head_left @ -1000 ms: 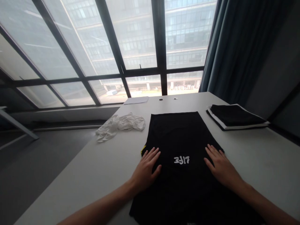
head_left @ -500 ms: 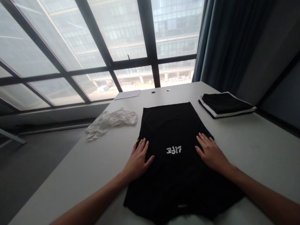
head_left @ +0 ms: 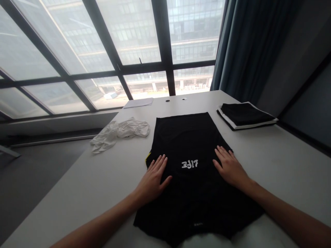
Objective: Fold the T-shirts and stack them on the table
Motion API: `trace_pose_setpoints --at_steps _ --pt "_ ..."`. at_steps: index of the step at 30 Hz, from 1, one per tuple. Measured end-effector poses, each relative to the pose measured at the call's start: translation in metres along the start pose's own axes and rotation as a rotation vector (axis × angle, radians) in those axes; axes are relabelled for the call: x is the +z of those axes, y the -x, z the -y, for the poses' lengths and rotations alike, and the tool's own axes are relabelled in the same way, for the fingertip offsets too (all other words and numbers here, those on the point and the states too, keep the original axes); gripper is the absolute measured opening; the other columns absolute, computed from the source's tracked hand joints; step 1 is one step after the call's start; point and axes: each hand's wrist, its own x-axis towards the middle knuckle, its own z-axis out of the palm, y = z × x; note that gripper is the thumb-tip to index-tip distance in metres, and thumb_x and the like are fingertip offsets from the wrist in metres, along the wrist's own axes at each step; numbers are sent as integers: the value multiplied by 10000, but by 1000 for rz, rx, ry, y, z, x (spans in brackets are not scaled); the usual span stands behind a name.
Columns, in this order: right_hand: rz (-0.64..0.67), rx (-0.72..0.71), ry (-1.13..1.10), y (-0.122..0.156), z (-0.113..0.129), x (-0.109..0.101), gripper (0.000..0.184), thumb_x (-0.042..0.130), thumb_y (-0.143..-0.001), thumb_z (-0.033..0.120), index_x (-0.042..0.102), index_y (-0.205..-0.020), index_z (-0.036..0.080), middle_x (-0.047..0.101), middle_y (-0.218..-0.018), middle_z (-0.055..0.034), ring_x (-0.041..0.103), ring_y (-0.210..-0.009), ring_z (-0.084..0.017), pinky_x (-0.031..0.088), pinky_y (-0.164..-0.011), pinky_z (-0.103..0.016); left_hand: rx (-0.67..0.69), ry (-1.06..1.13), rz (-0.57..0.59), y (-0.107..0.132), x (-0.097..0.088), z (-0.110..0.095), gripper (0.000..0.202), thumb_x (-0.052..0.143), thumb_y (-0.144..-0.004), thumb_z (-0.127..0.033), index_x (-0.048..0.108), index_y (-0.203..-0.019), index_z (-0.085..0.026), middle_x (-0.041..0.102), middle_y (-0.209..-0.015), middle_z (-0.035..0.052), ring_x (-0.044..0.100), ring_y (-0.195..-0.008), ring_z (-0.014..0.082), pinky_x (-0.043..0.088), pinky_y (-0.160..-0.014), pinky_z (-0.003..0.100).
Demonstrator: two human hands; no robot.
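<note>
A black T-shirt lies spread flat in front of me, its neckline toward me and its hem toward the window. White "LIFE" lettering shows upside down across its middle. My left hand rests flat on the shirt's left side with fingers stretched. Just beyond its fingertips, a small yellow patch peeks out at the shirt's left edge. On the opposite side, my right hand lies palm down near the right edge, thumb held apart from the fingers. Neither hand grips the cloth.
The shirt lies on a white table. A crumpled white garment is at left, with papers behind it. Folded black and white clothes are stacked at right. Beyond the table are windows and a dark curtain.
My left hand has slid slightly inward over the shirt, uncovering more of the yellow patch. My right hand stays at the right edge. The whole view has shifted a little.
</note>
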Motion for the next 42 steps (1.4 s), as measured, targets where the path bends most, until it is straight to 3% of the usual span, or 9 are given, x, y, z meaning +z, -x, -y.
trace_pose_setpoints --at_steps 14,20,27,32,38,42 --pt "-10 -6 7 1 -2 2 560 372 -1001 376 499 -1446 61 436 -1542 -173 376 -1447 -299 279 -1195 -506 10 -21 45 -1 -2 0 757 374 -1011 -608 240 -1595 -145 147 -1656 127 129 -1531 294 194 -1234 493" --pt "-1 -5 1 0 -2 2 562 385 -999 374 498 -1446 52 429 -1545 -179 369 -1451 -301 274 -1199 -505 27 -6 -4 -1 1 1 741 408 -1010 -580 236 -1598 -163 166 -1651 132 159 -1525 305 221 -1224 515" --pt "-18 -15 1 1 -3 4 556 376 -1001 386 501 -1448 80 437 -1541 -169 379 -1446 -297 297 -1185 -518 79 11 -99 3 -10 -8 730 469 -1008 -505 190 -1609 -199 212 -1648 113 197 -1519 307 206 -1227 531" --pt "-22 -15 -5 0 -3 5 557 371 -1001 389 499 -1449 84 443 -1538 -171 380 -1445 -299 297 -1183 -519 80 31 -41 5 -7 -13 730 459 -1003 -545 219 -1603 -205 240 -1639 117 212 -1512 321 251 -1208 540" --pt "-64 -33 23 3 0 -6 554 349 -1013 368 470 -1471 80 394 -1570 -160 320 -1476 -297 268 -1196 -531 -36 -10 -148 -3 -9 4 655 455 -1010 -486 301 -1579 -201 263 -1637 106 191 -1521 303 233 -1218 527" --pt "-36 -56 3 8 2 -6 545 309 -1028 357 457 -1483 95 377 -1581 -144 310 -1482 -282 290 -1186 -535 -125 -75 -86 -7 0 21 663 442 -999 -540 349 -1562 -203 261 -1633 130 207 -1515 325 238 -1200 556"
